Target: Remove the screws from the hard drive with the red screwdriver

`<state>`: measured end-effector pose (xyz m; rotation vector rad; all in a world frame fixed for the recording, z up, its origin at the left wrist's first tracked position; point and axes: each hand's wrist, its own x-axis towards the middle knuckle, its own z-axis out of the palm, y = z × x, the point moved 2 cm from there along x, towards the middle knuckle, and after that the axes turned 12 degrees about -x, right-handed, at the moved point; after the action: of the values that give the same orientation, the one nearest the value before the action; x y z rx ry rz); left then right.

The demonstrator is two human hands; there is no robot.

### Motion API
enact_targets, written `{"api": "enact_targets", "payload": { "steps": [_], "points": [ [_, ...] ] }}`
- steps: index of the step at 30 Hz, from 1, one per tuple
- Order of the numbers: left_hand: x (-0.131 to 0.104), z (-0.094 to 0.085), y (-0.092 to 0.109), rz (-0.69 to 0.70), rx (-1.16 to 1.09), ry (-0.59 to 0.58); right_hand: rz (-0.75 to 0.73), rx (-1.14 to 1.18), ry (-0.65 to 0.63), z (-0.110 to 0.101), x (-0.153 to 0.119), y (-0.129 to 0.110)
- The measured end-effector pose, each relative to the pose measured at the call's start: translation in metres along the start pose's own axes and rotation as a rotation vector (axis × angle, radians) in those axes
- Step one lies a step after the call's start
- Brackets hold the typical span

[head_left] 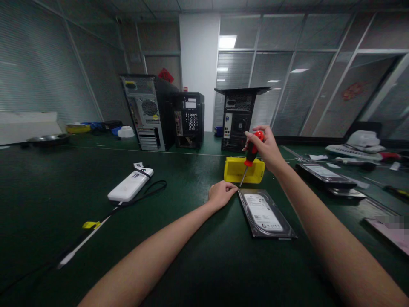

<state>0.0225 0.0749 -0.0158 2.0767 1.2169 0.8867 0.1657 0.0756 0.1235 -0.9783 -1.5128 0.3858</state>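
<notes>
A hard drive (262, 213) lies flat on the dark green table, its white label facing up. My right hand (266, 147) grips a screwdriver (251, 154) with a red and black handle, held tilted above the drive's far left corner. The screwdriver's tip points down at that corner. Beside the same corner, my left hand (222, 194) rests low with its fingers pinched together near the tip. Whatever sits between those fingertips is too small to make out. Just behind the drive stands a yellow plastic tray (230, 172).
A white power bank (131, 184) with a black cable lies at the left. Computer cases (148, 113) stand along the back, another case (238, 121) behind the yellow tray. More hard drives (324, 174) are stacked at the right, near a white keyboard (351, 151).
</notes>
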Motion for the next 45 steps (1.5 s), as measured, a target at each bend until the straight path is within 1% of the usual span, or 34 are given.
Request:
{"api": "enact_targets", "payload": {
  "steps": [3, 7, 14, 17, 22, 25, 29, 33, 35, 40, 45],
  "points": [
    [0.000, 0.000, 0.000, -0.004, 0.006, 0.003, 0.043, 0.119, 0.022, 0.001, 0.002, 0.007],
    [0.000, 0.000, 0.000, -0.006, -0.001, 0.004, 0.100, 0.174, 0.056, 0.000, 0.003, 0.011],
    [-0.001, 0.001, 0.000, -0.008, -0.003, -0.001, 0.186, 0.295, -0.046, 0.000, 0.004, 0.011],
    [-0.001, 0.000, 0.000, -0.003, -0.009, 0.004, 0.201, 0.356, -0.027, 0.002, 0.003, 0.011],
    [-0.002, -0.001, 0.001, 0.004, -0.032, 0.015, 0.158, 0.326, 0.080, 0.006, 0.001, 0.013],
    [-0.002, -0.002, 0.003, -0.009, -0.033, 0.016, 0.154, 0.330, 0.104, 0.007, 0.000, 0.013],
    [-0.001, -0.002, 0.003, -0.004, -0.023, 0.020, 0.191, 0.371, 0.051, 0.007, 0.000, 0.013],
    [-0.001, 0.000, 0.001, 0.007, -0.016, 0.024, 0.186, 0.412, 0.002, 0.008, -0.001, 0.013],
    [-0.001, 0.000, 0.000, 0.007, -0.016, 0.023, 0.188, 0.411, 0.014, 0.009, -0.001, 0.015],
    [-0.002, 0.000, 0.002, -0.003, -0.015, 0.017, 0.180, 0.366, 0.091, 0.011, -0.001, 0.018],
    [-0.003, -0.002, 0.004, -0.031, -0.021, 0.019, 0.201, 0.384, 0.065, 0.010, -0.002, 0.017]
  ]
}}
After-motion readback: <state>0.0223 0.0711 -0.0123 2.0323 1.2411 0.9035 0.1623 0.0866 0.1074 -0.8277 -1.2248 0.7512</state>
